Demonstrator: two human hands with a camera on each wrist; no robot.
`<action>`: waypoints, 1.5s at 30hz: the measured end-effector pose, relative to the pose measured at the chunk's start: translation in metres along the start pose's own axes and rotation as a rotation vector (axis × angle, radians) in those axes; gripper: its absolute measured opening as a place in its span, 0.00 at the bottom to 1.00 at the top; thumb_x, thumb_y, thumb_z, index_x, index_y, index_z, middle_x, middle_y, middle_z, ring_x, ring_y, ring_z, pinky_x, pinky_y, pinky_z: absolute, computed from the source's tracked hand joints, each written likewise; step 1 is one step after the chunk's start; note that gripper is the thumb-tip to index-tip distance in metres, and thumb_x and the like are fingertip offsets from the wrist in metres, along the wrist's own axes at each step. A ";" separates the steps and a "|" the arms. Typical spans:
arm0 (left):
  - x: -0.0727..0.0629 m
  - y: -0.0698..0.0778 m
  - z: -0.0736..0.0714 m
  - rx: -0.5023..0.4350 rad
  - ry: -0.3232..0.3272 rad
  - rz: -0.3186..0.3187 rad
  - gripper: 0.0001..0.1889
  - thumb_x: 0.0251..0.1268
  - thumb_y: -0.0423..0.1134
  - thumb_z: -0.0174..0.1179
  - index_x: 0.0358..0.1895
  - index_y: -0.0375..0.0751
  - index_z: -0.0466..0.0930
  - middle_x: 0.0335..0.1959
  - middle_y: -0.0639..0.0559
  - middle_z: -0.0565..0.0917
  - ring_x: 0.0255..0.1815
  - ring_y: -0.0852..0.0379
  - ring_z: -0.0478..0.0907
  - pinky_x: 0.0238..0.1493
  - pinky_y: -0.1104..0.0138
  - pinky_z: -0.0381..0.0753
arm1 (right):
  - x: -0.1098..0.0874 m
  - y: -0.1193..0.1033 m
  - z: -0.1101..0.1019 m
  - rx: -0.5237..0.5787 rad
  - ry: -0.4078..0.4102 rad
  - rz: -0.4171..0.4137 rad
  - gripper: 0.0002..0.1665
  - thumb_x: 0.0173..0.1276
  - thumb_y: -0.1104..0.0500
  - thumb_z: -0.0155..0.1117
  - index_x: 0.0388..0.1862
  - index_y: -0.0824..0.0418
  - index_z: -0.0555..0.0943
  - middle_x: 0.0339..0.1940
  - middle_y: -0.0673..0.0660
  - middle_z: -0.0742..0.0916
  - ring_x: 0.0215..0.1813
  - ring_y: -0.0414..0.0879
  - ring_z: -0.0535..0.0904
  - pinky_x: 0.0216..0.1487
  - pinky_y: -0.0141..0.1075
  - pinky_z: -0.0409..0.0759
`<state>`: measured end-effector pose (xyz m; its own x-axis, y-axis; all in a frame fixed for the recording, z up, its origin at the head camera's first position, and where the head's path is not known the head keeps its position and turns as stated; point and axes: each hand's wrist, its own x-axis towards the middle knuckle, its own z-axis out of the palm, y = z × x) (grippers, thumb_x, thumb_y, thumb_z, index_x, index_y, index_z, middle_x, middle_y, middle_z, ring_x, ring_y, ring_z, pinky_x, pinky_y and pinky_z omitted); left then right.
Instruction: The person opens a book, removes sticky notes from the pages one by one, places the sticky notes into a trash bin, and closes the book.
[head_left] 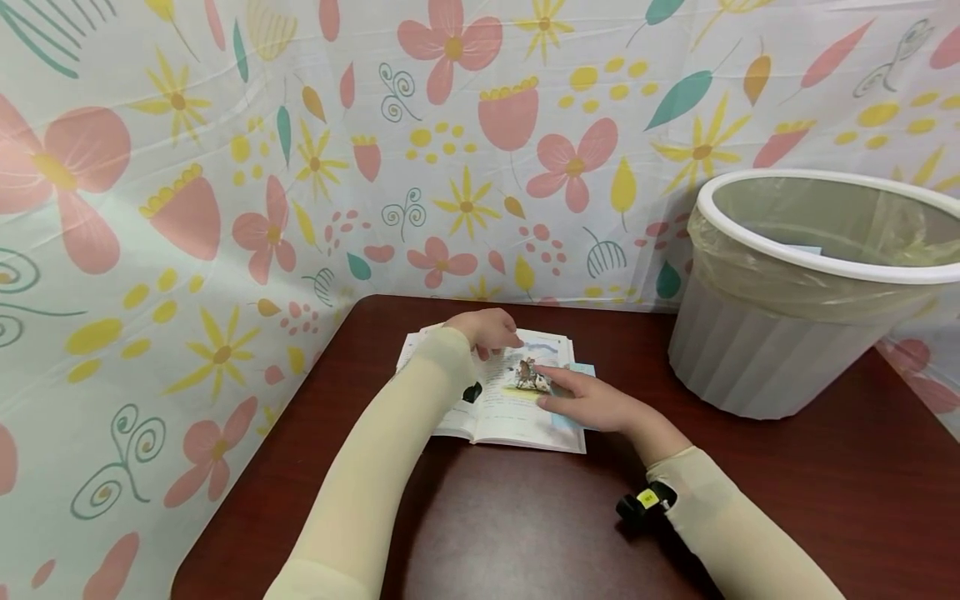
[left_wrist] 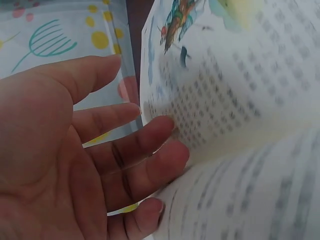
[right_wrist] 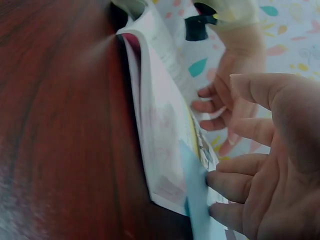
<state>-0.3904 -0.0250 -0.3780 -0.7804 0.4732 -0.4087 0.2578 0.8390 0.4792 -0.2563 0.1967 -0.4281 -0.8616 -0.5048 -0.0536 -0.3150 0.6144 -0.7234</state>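
Observation:
An open book [head_left: 513,427] with printed text and a coloured picture of a horse and rider on its right page lies on the table. My left hand [head_left: 489,328] hovers over the upper middle of the book, fingers loosely bent. In the left wrist view, its fingertips are right at the page [left_wrist: 210,100] near the fold, with nothing gripped. My right hand [head_left: 596,406] reaches in from the right, fingers extended over the right page's edge. A light blue card [head_left: 567,421] sticks out past that edge beneath it; the right wrist view shows two fingertips against the card [right_wrist: 196,192].
A grey waste bin [head_left: 738,350] with a white rim and a clear liner stands at the right of the dark reddish-brown table [head_left: 510,533]. A flower-patterned cloth [head_left: 315,242] hangs behind the table and along its left side.

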 end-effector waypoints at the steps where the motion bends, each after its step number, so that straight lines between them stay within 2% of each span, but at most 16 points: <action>1: 0.001 0.002 0.001 -0.003 0.005 0.010 0.29 0.75 0.55 0.58 0.74 0.49 0.71 0.52 0.50 0.82 0.42 0.51 0.84 0.49 0.58 0.86 | 0.000 0.000 0.002 -0.013 -0.007 -0.009 0.42 0.77 0.39 0.59 0.83 0.53 0.62 0.82 0.59 0.68 0.82 0.60 0.62 0.78 0.61 0.63; 5: 0.007 0.006 0.009 -0.019 0.014 0.044 0.19 0.76 0.51 0.59 0.59 0.44 0.81 0.39 0.50 0.79 0.34 0.51 0.78 0.37 0.59 0.83 | 0.001 -0.001 0.008 -0.068 -0.028 -0.054 0.41 0.78 0.40 0.59 0.82 0.52 0.63 0.82 0.57 0.69 0.83 0.59 0.61 0.78 0.61 0.63; 8: 0.011 0.008 0.015 -0.016 0.012 0.055 0.12 0.75 0.50 0.60 0.46 0.46 0.83 0.33 0.50 0.79 0.25 0.52 0.74 0.30 0.60 0.77 | 0.002 0.000 0.009 -0.081 -0.042 -0.077 0.41 0.78 0.40 0.59 0.83 0.53 0.63 0.81 0.57 0.70 0.83 0.58 0.62 0.78 0.60 0.64; 12: 0.015 0.011 0.023 0.011 0.017 0.075 0.09 0.71 0.49 0.65 0.43 0.50 0.82 0.31 0.51 0.80 0.21 0.57 0.71 0.27 0.63 0.74 | 0.002 0.003 0.006 -0.032 -0.037 -0.084 0.40 0.78 0.43 0.59 0.82 0.59 0.63 0.78 0.61 0.74 0.81 0.59 0.66 0.77 0.60 0.66; 14: 0.016 0.013 0.028 0.039 0.024 0.102 0.09 0.69 0.49 0.66 0.45 0.51 0.83 0.35 0.53 0.81 0.24 0.58 0.72 0.29 0.64 0.74 | 0.001 0.006 0.004 -0.011 -0.022 -0.066 0.39 0.79 0.44 0.59 0.81 0.59 0.64 0.76 0.63 0.75 0.79 0.59 0.69 0.75 0.60 0.68; 19: 0.017 0.017 0.039 0.095 0.067 0.187 0.16 0.68 0.48 0.65 0.56 0.51 0.84 0.57 0.56 0.81 0.46 0.58 0.78 0.46 0.63 0.80 | 0.001 0.015 -0.003 -0.016 0.015 -0.023 0.36 0.80 0.44 0.57 0.80 0.57 0.66 0.74 0.64 0.77 0.76 0.60 0.72 0.73 0.60 0.71; 22: 0.018 0.019 0.044 0.117 0.084 0.229 0.20 0.68 0.48 0.66 0.61 0.51 0.83 0.62 0.53 0.82 0.55 0.56 0.80 0.56 0.60 0.81 | -0.002 0.018 -0.009 -0.033 0.037 -0.008 0.34 0.80 0.45 0.57 0.79 0.56 0.69 0.73 0.64 0.79 0.75 0.61 0.74 0.71 0.61 0.72; 25: 0.018 0.020 0.050 0.159 0.104 0.237 0.22 0.66 0.50 0.67 0.62 0.56 0.83 0.64 0.53 0.81 0.63 0.54 0.78 0.64 0.56 0.79 | -0.005 0.019 -0.013 -0.041 0.055 0.019 0.33 0.80 0.45 0.58 0.77 0.57 0.71 0.70 0.65 0.81 0.73 0.62 0.75 0.70 0.62 0.73; 28: 0.018 0.019 0.054 0.188 0.114 0.223 0.21 0.65 0.51 0.68 0.62 0.62 0.84 0.69 0.55 0.77 0.70 0.52 0.74 0.68 0.54 0.77 | -0.007 0.021 -0.018 -0.063 0.067 0.033 0.33 0.80 0.44 0.57 0.76 0.60 0.72 0.69 0.66 0.82 0.72 0.62 0.76 0.69 0.61 0.74; 31: 0.017 0.018 0.056 0.189 0.109 0.222 0.22 0.65 0.51 0.68 0.62 0.64 0.83 0.73 0.56 0.74 0.74 0.51 0.70 0.70 0.54 0.75 | -0.009 0.024 -0.023 -0.088 0.082 0.052 0.34 0.79 0.43 0.57 0.74 0.62 0.74 0.68 0.65 0.83 0.70 0.61 0.78 0.67 0.59 0.77; 38: 0.017 0.019 0.057 0.221 0.054 0.234 0.29 0.69 0.52 0.65 0.72 0.58 0.75 0.78 0.56 0.69 0.80 0.53 0.65 0.77 0.57 0.69 | -0.013 0.030 -0.030 -0.181 0.134 0.080 0.29 0.79 0.43 0.58 0.63 0.62 0.84 0.63 0.63 0.86 0.66 0.60 0.81 0.64 0.58 0.79; 45: 0.012 0.019 0.058 0.222 0.018 0.198 0.31 0.72 0.53 0.61 0.77 0.61 0.68 0.83 0.56 0.61 0.83 0.53 0.60 0.79 0.56 0.66 | -0.008 0.030 -0.031 -0.239 0.144 0.147 0.24 0.77 0.47 0.59 0.55 0.62 0.89 0.53 0.61 0.90 0.55 0.55 0.85 0.55 0.52 0.83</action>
<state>-0.3620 0.0122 -0.4185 -0.7122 0.6300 -0.3095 0.5224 0.7702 0.3658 -0.2710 0.2381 -0.4287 -0.9470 -0.3193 -0.0353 -0.2527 0.8081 -0.5321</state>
